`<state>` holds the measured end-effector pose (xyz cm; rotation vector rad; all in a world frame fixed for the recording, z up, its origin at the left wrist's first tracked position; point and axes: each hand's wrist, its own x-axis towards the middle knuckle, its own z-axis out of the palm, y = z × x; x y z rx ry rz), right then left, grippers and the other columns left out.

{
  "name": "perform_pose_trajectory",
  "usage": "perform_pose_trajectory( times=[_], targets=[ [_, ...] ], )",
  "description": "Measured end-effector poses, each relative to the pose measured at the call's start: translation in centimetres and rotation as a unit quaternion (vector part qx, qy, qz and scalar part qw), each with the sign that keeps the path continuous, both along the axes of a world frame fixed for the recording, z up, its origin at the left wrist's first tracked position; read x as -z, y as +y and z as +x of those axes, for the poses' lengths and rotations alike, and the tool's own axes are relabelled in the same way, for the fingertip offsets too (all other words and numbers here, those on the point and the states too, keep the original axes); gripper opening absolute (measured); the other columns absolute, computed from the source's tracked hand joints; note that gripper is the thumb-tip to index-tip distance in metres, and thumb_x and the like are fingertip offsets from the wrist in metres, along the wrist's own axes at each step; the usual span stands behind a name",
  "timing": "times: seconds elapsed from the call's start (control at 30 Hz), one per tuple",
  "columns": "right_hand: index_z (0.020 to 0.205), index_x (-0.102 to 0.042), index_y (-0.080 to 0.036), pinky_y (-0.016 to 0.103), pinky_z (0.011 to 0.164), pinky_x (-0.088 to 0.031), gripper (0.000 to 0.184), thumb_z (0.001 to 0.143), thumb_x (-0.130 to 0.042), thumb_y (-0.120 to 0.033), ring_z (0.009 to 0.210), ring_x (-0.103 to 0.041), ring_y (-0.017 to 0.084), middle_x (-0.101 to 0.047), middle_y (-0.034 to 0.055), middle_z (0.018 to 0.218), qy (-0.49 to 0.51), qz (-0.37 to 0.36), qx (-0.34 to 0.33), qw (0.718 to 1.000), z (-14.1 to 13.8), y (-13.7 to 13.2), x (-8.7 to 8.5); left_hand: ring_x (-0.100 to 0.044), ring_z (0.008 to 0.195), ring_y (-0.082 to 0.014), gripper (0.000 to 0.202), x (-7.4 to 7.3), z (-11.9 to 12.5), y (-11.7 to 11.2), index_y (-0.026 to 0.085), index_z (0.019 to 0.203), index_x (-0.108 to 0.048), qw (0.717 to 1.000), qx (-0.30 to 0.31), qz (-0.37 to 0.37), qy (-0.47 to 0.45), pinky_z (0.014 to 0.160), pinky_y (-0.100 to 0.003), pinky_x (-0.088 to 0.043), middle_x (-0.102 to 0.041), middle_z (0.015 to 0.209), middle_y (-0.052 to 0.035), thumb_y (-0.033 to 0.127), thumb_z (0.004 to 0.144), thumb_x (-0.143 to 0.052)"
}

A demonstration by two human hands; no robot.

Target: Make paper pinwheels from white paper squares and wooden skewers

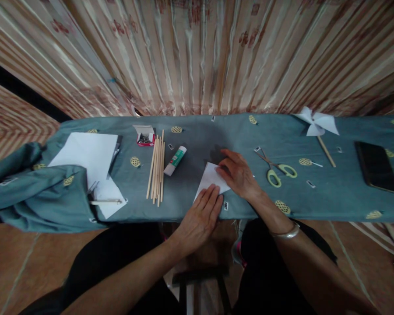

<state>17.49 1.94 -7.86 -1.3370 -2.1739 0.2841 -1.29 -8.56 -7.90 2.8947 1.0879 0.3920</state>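
A folded piece of white paper (209, 176) lies on the cloth in front of me, its top corner pointing away. My left hand (201, 217) rests flat across its lower part, fingers stretched out side by side. At the paper's right side is my right hand (239, 176), fingers curved and apart, with the thumb side over the paper's edge. Part of the sheet is hidden under both hands. A glue stick (175, 161) with a green label lies left of the paper. Scissors (276, 168) with green handles lie partly open to the right.
Wooden sticks (156, 168) lie bundled beside an open red box (146, 139) of small metal pieces. White sheets (88, 151) and a pen (105, 202) are at the left, near bunched cloth (52, 188). A paper pinwheel (316, 122) and a phone (377, 166) lie right.
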Motion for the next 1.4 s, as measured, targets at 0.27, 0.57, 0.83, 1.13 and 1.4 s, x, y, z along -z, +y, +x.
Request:
perform_pose_trajectory(
  times=[0.27,0.57,0.83,1.13,1.4],
  targets=[
    [0.087,-0.063,-0.020,0.052,0.104,-0.041,0.018,0.093,-0.052,-0.033,0.126,-0.050,0.033,-0.057,0.0159,0.134,0.011,-0.010,0.013,1.000,-0.2,0.1,0.1,-0.014,0.148,-0.0357,0.053,-0.1,0.0,0.0,-0.002,0.144,-0.033,1.000,-0.003,-0.012,0.009,0.117,-0.050,-0.030,-0.035,0.152,-0.0276,0.009,0.093,-0.037],
    [0.085,-0.063,-0.020,0.050,0.103,-0.042,0.015,0.091,-0.054,-0.030,0.122,-0.052,0.032,-0.058,0.0151,0.131,0.022,-0.013,0.023,0.999,-0.4,0.4,0.4,-0.017,0.147,-0.0367,0.055,-0.1,0.0,0.2,-0.001,0.144,-0.032,0.999,-0.001,-0.037,0.023,0.117,-0.052,-0.030,-0.035,0.152,-0.0278,0.013,0.092,-0.041],
    [0.117,-0.060,-0.017,0.053,0.106,-0.036,0.034,0.094,-0.052,-0.041,0.130,-0.046,0.034,-0.050,0.0185,0.143,-0.059,0.016,0.057,0.997,-0.5,-0.6,0.0,-0.026,0.145,-0.0396,0.054,-0.2,0.1,0.4,-0.002,0.143,-0.036,0.998,0.002,-0.028,0.047,0.116,-0.053,-0.031,-0.037,0.150,-0.0291,0.012,0.092,-0.043],
    [0.143,-0.039,-0.011,0.058,0.113,-0.022,0.058,0.096,-0.044,-0.043,0.146,-0.026,0.035,-0.033,0.0247,0.154,-0.103,0.011,0.071,0.992,0.6,-5.2,0.5,-0.026,0.146,-0.0335,0.052,0.2,0.5,0.3,0.000,0.144,-0.036,0.997,-0.021,-0.013,0.073,0.117,-0.049,-0.031,-0.037,0.152,-0.0261,0.010,0.093,-0.040],
    [0.143,-0.042,-0.014,0.060,0.109,-0.025,0.054,0.095,-0.042,-0.038,0.143,-0.030,0.037,-0.035,0.0238,0.153,-0.076,0.013,0.197,0.977,6.0,-3.7,1.8,-0.028,0.146,-0.0332,0.058,0.2,-1.6,-1.2,0.002,0.146,-0.034,0.998,-0.021,-0.017,0.064,0.116,-0.049,-0.032,-0.037,0.153,-0.0243,0.010,0.090,-0.045]
  ],
)
